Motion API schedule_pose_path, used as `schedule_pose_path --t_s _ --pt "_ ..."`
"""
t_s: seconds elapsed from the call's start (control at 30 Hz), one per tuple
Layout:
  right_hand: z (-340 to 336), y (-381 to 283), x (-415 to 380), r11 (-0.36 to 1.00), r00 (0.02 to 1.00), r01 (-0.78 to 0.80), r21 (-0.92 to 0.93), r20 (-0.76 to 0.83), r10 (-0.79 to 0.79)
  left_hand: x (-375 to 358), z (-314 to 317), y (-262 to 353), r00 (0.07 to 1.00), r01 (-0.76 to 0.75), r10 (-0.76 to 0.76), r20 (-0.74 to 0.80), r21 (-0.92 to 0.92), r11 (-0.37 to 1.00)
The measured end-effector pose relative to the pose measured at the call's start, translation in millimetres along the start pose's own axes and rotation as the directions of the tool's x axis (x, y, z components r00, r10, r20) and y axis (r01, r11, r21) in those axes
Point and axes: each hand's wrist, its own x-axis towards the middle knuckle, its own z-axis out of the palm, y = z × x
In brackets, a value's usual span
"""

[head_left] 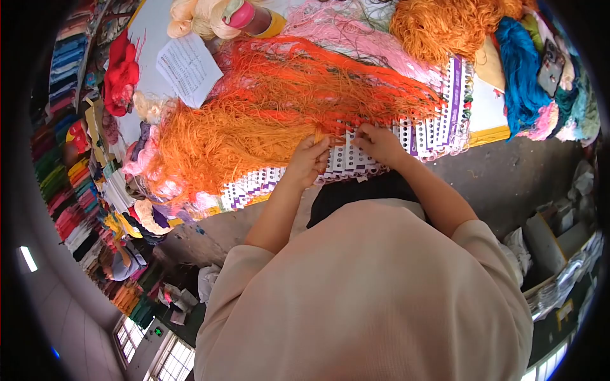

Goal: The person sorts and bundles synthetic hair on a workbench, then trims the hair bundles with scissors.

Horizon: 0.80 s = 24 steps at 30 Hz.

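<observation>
My left hand (pixel 308 162) is closed, thumb and fingertips pinched on orange embroidery thread (pixel 279 143) near the front edge of the table. Just to its right, my right hand (pixel 380 146) has its fingers curled together over white cards with punched holes (pixel 343 159); whatever lies in that pinch is too small to make out. Strands of red-orange thread (pixel 381 79) spread from the row of cards toward the back of the table. More perforated cards with purple print (pixel 448 114) lie to the right, with thread at their holes.
A printed paper sheet (pixel 189 66) and a pink-capped container (pixel 254 19) lie farther back. Teal skeins (pixel 521 70) hang at the right corner, red ones (pixel 121 73) at the left. Shelves of coloured bundles (pixel 67 60) line the left. Cardboard boxes (pixel 546 238) stand on the right.
</observation>
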Motion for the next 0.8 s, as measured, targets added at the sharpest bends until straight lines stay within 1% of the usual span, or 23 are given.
schedule_pose_path --t_s 0.07,0.1,0.17,0.2,0.27,0.3,0.33,0.37,0.4,0.43,0.47,0.5,0.53,0.57,0.6,0.63,0.67,0.7,0.73,0.77,0.8 --pt "1 1 0 1.000 1.000 0.013 0.002 -0.013 -0.013 -3 -3 0 0.977 0.020 -0.003 0.213 -0.080 0.997" --pt "1 1 0 1.000 1.000 0.023 0.011 -0.021 -0.022 -4 -1 -1 0.977 0.020 -0.003 0.213 -0.079 0.997" --pt "1 1 -1 0.999 0.999 0.031 0.018 -0.031 -0.031 -4 5 -5 0.954 0.035 0.000 0.299 -0.112 0.993" --pt "0 1 -2 0.999 0.999 0.038 0.021 -0.022 -0.037 -7 14 -3 0.953 0.036 -0.001 0.302 -0.110 0.993" --pt "3 10 0 0.999 0.999 0.041 0.023 -0.017 -0.041 -14 38 5 0.942 0.083 -0.096 0.322 0.054 0.995" --pt "11 24 4 0.989 0.997 0.074 0.131 -0.017 -0.072 -12 42 3 0.936 0.068 -0.114 0.332 0.147 0.987" --pt "13 27 5 0.966 0.994 0.107 0.237 -0.021 -0.105 -9 46 1 0.935 0.066 -0.113 0.337 0.147 0.987" --pt "12 30 6 0.966 0.994 0.107 0.233 -0.024 -0.104 -6 49 0 0.957 0.052 -0.135 0.257 0.306 0.951" --pt "8 26 4 0.924 0.996 0.069 0.375 0.033 -0.087 -2 53 -2 0.975 0.049 -0.142 0.173 0.456 0.889" --pt "5 22 3 0.862 0.993 0.021 0.507 0.092 -0.079 3 55 -6 0.974 0.047 -0.141 0.176 0.454 0.890" --pt "2 22 3 0.863 0.993 0.022 0.504 0.092 -0.079 10 55 -12 0.985 -0.007 -0.091 0.145 0.564 0.825" --pt "-1 23 3 0.868 0.990 -0.014 0.496 0.131 -0.059 16 52 -17 0.992 -0.053 -0.037 0.120 0.666 0.744" --pt "-4 21 3 0.872 0.985 -0.050 0.487 0.170 -0.039 21 47 -21 0.992 -0.055 -0.034 0.120 0.665 0.745" --pt "-4 20 2 0.873 0.985 -0.048 0.486 0.170 -0.041 26 42 -26 0.984 -0.179 0.089 0.156 0.840 0.512" --pt "-4 18 1 0.943 0.990 0.023 0.332 0.126 -0.069 29 39 -28 0.955 -0.265 0.194 0.223 0.938 0.223" --pt "-4 15 -1 0.982 0.991 0.089 0.165 0.088 -0.105 29 32 -28 0.955 -0.265 0.198 0.223 0.938 0.223" --pt "-2 11 -2 0.982 0.990 0.092 0.164 0.088 -0.107 26 18 -23 0.928 -0.257 0.310 0.206 0.957 0.136" --pt "2 6 -2 0.995 0.993 0.098 -0.034 0.070 -0.095 20 5 -16 0.887 -0.238 0.417 0.196 0.970 0.050" --pt "3 4 -2 0.968 0.995 0.096 -0.230 0.049 -0.087 2 -4 5 0.978 -0.183 0.195 0.072 0.746 0.640" --pt "3 3 -2 0.969 0.995 0.097 -0.228 0.048 -0.088 -22 -11 32 0.992 0.047 -0.075 0.101 0.256 0.966" --pt "3 1 -3 0.968 0.997 0.077 -0.237 0.034 -0.071 -42 -20 50 0.996 0.074 -0.080 0.047 0.124 0.990"
